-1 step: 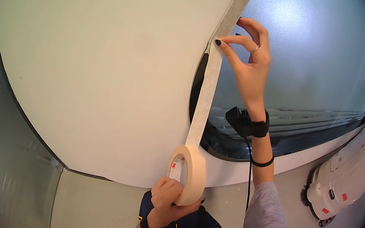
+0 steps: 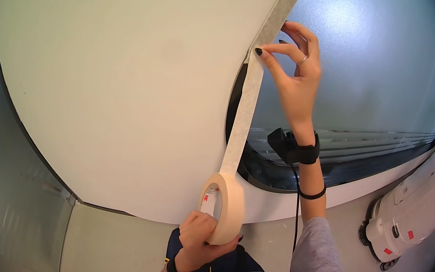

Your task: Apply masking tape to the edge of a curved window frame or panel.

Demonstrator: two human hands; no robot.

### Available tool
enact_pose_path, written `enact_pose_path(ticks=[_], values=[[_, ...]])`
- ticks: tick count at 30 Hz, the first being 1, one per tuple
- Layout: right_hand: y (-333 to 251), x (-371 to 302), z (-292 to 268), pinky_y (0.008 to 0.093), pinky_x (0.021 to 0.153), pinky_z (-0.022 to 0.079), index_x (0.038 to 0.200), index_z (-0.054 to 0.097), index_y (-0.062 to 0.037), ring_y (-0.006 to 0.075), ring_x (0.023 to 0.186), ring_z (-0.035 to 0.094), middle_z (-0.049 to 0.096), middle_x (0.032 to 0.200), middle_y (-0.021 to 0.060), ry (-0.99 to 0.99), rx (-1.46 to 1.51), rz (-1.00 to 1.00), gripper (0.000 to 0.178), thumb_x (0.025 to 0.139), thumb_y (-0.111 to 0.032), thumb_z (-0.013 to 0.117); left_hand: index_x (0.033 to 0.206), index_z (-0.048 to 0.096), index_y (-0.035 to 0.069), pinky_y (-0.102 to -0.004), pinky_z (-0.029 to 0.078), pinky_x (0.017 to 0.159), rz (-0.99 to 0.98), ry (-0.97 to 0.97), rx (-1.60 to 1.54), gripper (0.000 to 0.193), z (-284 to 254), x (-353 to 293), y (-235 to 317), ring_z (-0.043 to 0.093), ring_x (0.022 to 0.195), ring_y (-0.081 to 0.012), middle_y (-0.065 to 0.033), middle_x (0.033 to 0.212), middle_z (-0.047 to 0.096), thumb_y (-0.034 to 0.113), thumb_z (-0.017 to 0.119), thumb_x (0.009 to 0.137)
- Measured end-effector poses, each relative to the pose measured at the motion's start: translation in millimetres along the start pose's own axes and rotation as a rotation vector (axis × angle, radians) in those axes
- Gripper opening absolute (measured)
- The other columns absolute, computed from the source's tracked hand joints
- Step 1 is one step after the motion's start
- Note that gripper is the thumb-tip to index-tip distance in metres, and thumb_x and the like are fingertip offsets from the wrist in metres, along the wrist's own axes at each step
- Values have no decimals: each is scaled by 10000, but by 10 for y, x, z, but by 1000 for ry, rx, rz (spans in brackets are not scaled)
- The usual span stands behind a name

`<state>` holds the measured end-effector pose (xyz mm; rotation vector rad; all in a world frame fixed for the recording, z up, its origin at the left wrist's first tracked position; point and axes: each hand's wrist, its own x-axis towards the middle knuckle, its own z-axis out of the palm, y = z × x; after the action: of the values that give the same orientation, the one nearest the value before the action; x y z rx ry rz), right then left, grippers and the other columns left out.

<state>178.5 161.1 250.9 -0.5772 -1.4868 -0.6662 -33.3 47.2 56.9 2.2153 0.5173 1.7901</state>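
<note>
My left hand (image 2: 198, 239) grips a roll of cream masking tape (image 2: 232, 210), with fingers through its core. A strip of the tape (image 2: 242, 123) runs up from the roll, pulled straight, to my right hand (image 2: 300, 70). There my thumb and index finger pinch the strip at its edge; the other fingers are bent beside it. Above the pinch the strip continues along the border between a white panel (image 2: 124, 84) and a frosted, bluish glass pane (image 2: 371, 74). Below it the strip spans the pane's black rounded border (image 2: 272, 180) and the white panel.
On the floor at the right stands a white machine (image 2: 413, 208) with a dark brush at its base. A black cable (image 2: 296, 214) hangs from the black device (image 2: 294, 147) on my right wrist. At the lower left is a glass partition (image 2: 23, 209).
The roll and the strip below my right hand have shifted very slightly left. Both hands keep the same hold.
</note>
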Motion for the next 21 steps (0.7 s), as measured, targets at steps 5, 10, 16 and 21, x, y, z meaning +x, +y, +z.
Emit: enact_pose_path(ticks=[5,10,16,21], values=[[-7,-95,67,390,958,472,826,723,-54,307,1160,569,528,1244,116,77,114,74,79,750,-34,735,812,585,5,-315,372,522,15,49,32,329,-61,38,-48,481,603,-229,-82,686,537,85,771,553],[-5,-139,121,400,976,486,838,734,-55,334,1173,567,529,1266,139,117,106,27,111,741,-2,736,779,591,1,-303,376,510,-14,78,72,272,-154,16,-84,486,570,-217,-75,654,541,64,727,552],[6,-185,135,385,946,515,847,739,-60,348,1176,566,532,1282,158,141,99,10,144,734,31,734,679,584,48,-302,393,544,-81,97,68,293,-145,56,-36,499,534,-212,-25,617,572,84,827,522],[7,-197,124,373,915,532,841,738,-64,341,1159,580,549,1275,158,146,86,9,143,735,33,732,685,583,45,-300,394,544,-75,67,35,301,-132,54,-41,500,543,-216,-27,628,580,92,831,521]])
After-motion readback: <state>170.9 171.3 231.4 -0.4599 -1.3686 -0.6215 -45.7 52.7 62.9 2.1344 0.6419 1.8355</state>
